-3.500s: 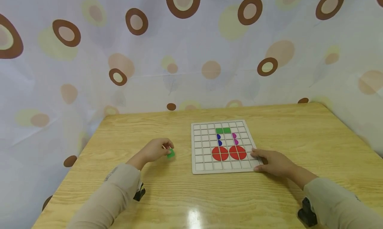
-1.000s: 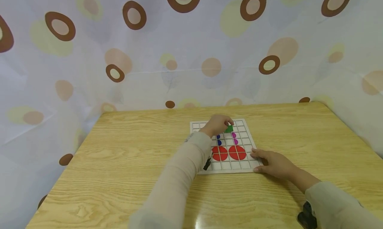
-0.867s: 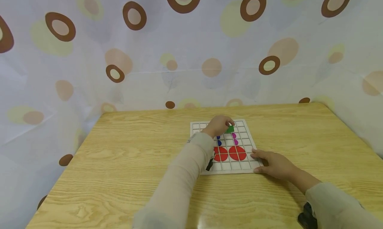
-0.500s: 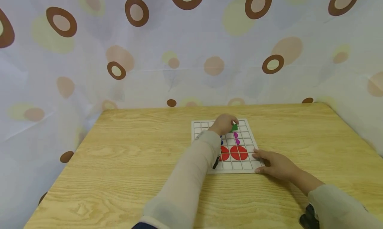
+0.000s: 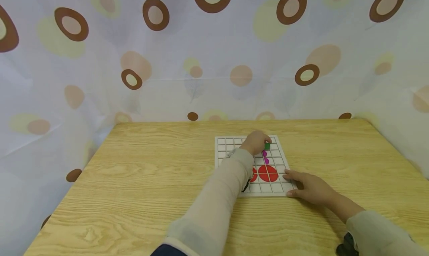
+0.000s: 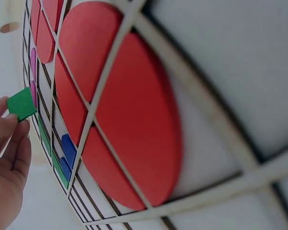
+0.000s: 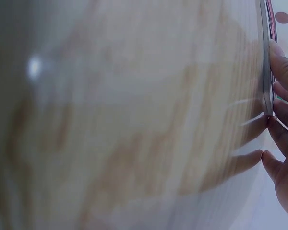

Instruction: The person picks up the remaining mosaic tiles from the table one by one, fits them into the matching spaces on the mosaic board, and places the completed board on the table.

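My left hand [image 5: 255, 142] pinches a small green square tile [image 6: 21, 104] between thumb and fingers, close over the back part of the white grid board [image 5: 279, 161]. Green tiles [image 6: 62, 172] lie in the board's grid beside it, covered by the hand in the head view. Magenta half-circle pieces [image 5: 266, 161] sit in front of the held tile, and blue half-circles [image 6: 67, 152] show in the left wrist view. Nearer me are red quarter pieces [image 5: 268, 173] forming two round shapes. My right hand [image 5: 311, 187] holds the board's front right corner between thumb and fingers.
The board lies on a wooden table [image 5: 144, 174]. Behind the table hangs a pale cloth [image 5: 214, 96] with brown ring and spot patterns. My left sleeve [image 5: 214, 204] crosses the board's front left part and hides it.
My left hand has carried the green tile from the table left of the board to over its back rows, lately shifting slightly right. The right hand stays at the corner.
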`<state>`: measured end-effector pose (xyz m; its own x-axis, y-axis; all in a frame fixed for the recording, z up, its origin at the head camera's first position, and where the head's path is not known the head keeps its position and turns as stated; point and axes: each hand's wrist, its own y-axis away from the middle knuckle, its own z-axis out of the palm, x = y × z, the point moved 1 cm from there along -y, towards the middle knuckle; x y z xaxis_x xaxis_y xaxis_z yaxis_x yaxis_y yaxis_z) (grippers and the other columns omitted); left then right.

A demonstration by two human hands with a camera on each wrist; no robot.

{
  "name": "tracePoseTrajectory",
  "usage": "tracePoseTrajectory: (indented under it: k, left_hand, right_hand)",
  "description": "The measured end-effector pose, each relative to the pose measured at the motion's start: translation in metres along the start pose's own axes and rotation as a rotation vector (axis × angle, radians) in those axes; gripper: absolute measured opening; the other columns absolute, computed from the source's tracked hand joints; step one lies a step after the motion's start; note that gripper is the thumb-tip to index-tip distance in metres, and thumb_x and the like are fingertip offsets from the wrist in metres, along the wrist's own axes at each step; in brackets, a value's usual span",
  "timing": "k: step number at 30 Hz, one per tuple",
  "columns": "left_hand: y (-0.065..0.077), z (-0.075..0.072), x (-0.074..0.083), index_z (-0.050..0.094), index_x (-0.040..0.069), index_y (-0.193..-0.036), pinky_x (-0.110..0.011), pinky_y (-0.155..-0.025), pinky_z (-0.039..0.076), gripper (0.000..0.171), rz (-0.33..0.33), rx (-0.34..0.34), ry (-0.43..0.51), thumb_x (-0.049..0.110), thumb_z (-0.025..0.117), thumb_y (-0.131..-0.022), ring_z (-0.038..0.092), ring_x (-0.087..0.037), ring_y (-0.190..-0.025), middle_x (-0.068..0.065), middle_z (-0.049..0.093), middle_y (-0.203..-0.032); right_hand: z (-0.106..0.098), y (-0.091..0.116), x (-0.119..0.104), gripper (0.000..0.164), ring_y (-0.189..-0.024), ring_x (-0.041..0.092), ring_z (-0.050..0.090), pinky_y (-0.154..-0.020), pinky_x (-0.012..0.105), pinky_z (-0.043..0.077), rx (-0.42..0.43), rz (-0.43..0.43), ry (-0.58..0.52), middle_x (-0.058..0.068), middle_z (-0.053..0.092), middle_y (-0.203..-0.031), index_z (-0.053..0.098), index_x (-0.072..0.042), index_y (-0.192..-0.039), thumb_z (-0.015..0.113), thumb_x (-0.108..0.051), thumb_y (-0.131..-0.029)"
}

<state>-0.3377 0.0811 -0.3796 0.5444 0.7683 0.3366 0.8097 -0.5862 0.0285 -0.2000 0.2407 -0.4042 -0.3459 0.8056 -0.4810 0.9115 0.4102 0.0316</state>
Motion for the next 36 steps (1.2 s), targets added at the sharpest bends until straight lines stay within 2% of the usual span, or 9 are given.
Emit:
tracePoseTrajectory:
  k: [6, 11, 17, 20, 25, 28, 30, 33, 36]
  left_hand:
    - [-0.002, 0.002, 0.003, 0.060, 0.020, -0.111, -0.016, -0.088, 0.032, 0.039, -0.027, 0.028, -0.060, -0.004, 0.041, -0.086, 0.045, -0.008, -0.108, 0.007, 0.056, -0.111]
    - [-0.005, 0.005, 0.008, 0.062, 0.023, -0.108, -0.016, -0.087, 0.033, 0.029, -0.084, 0.057, -0.131, 0.009, 0.044, -0.089, 0.047, -0.006, -0.105, 0.010, 0.056, -0.110]
    - [-0.005, 0.010, 0.012, 0.066, 0.018, -0.082, -0.018, -0.070, 0.042, 0.023, -0.111, 0.059, -0.267, 0.013, 0.045, -0.090, 0.053, -0.005, -0.080, 0.007, 0.061, -0.088]
    - [-0.004, 0.013, 0.011, 0.062, 0.016, -0.072, -0.018, -0.062, 0.042, 0.026, -0.114, 0.057, -0.291, 0.014, 0.044, -0.090, 0.050, -0.004, -0.069, 0.006, 0.060, -0.080]
    - [0.000, 0.013, 0.013, 0.058, 0.015, -0.065, -0.018, -0.057, 0.039, 0.028, -0.114, 0.034, -0.293, 0.014, 0.045, -0.090, 0.045, -0.004, -0.062, 0.007, 0.057, -0.070]
    - [0.003, 0.012, 0.013, 0.060, 0.015, -0.068, -0.017, -0.058, 0.038, 0.028, -0.109, 0.016, -0.281, 0.013, 0.044, -0.090, 0.044, -0.005, -0.062, 0.007, 0.055, -0.068]
    - [0.003, 0.011, 0.012, 0.064, 0.016, -0.075, -0.017, -0.060, 0.038, 0.027, -0.098, 0.012, -0.272, 0.012, 0.042, -0.091, 0.046, -0.005, -0.066, 0.008, 0.057, -0.073]
    - [0.002, 0.011, 0.008, 0.067, 0.020, -0.092, -0.016, -0.070, 0.039, 0.027, -0.064, 0.002, -0.272, 0.011, 0.041, -0.091, 0.051, -0.004, -0.079, 0.008, 0.060, -0.089]
    - [0.000, 0.011, 0.003, 0.064, 0.021, -0.104, -0.017, -0.083, 0.036, 0.029, -0.012, -0.006, -0.268, 0.009, 0.041, -0.091, 0.051, -0.007, -0.095, 0.007, 0.059, -0.103]
  right_hand:
    - [0.000, 0.001, 0.000, 0.060, -0.116, 0.038, 0.034, -0.090, 0.050, 0.028, -0.001, -0.004, 0.012, 0.018, 0.041, -0.127, 0.051, -0.002, -0.118, 0.063, -0.039, -0.073]
    - [-0.001, 0.003, 0.000, 0.059, -0.116, 0.038, 0.034, -0.090, 0.050, 0.027, 0.000, -0.004, 0.008, 0.018, 0.040, -0.127, 0.051, -0.001, -0.119, 0.064, -0.038, -0.073]
    - [0.000, 0.004, 0.000, 0.059, -0.116, 0.038, 0.034, -0.090, 0.050, 0.028, 0.007, -0.022, -0.011, 0.018, 0.041, -0.126, 0.051, -0.001, -0.118, 0.063, -0.039, -0.074]
    - [0.001, 0.004, 0.001, 0.059, -0.116, 0.038, 0.033, -0.090, 0.049, 0.028, 0.010, -0.032, -0.015, 0.018, 0.041, -0.126, 0.052, -0.001, -0.117, 0.063, -0.039, -0.074]
    - [0.001, 0.005, 0.000, 0.059, -0.117, 0.038, 0.033, -0.091, 0.049, 0.027, 0.004, -0.020, -0.022, 0.018, 0.040, -0.127, 0.051, -0.001, -0.118, 0.063, -0.038, -0.074]
    - [0.000, 0.005, -0.001, 0.059, -0.117, 0.038, 0.032, -0.090, 0.050, 0.027, -0.001, -0.015, -0.021, 0.018, 0.040, -0.127, 0.051, -0.001, -0.118, 0.062, -0.039, -0.074]
    - [0.000, 0.005, -0.001, 0.059, -0.117, 0.038, 0.032, -0.091, 0.050, 0.026, -0.001, -0.009, -0.025, 0.018, 0.040, -0.128, 0.051, -0.002, -0.119, 0.062, -0.040, -0.074]
    - [0.000, 0.004, 0.000, 0.059, -0.117, 0.038, 0.031, -0.091, 0.050, 0.026, -0.004, 0.002, -0.024, 0.017, 0.039, -0.128, 0.051, -0.002, -0.119, 0.062, -0.040, -0.075]
    - [0.000, 0.003, 0.000, 0.059, -0.117, 0.038, 0.031, -0.091, 0.050, 0.026, -0.004, 0.002, -0.016, 0.017, 0.039, -0.128, 0.051, -0.002, -0.119, 0.062, -0.039, -0.075]
